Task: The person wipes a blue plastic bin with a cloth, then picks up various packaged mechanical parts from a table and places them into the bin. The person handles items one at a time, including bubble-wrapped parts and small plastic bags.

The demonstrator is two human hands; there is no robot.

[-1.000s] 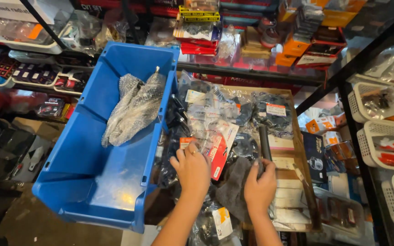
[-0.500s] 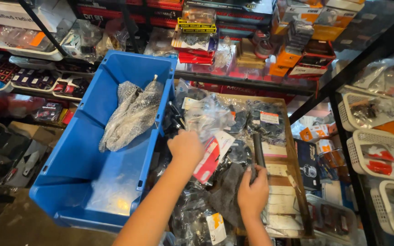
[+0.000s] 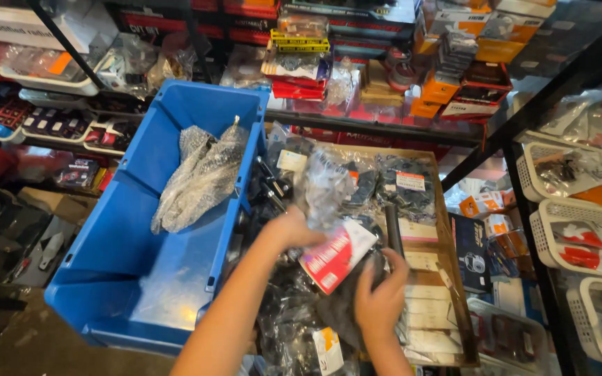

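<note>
My left hand [image 3: 292, 233] is closed on a clear plastic bag [image 3: 325, 184] lifted above a cardboard box [image 3: 447, 230] packed with bagged dark parts. Just below it lies a red and white packet [image 3: 336, 256]. My right hand [image 3: 379, 296] rests lower in the box on a dark bagged part [image 3: 346, 306], fingers curled over it; whether it grips is unclear. A black tube [image 3: 392, 226] stands just above that hand. To the left sits a big blue plastic bin [image 3: 116, 244] holding bubble-wrapped bundles [image 3: 200, 177].
Shelves behind hold red, yellow and orange boxes [image 3: 447, 87]. White baskets [image 3: 569, 202] with bagged items hang on a black rack at right. Trays of small packaged goods [image 3: 57, 125] line the left shelves. Dark clutter sits on the floor at lower left.
My left hand has risen from the pile, lifting a clear bag above the box. My right hand has stayed low on the dark bagged part. The view shifted slightly.
</note>
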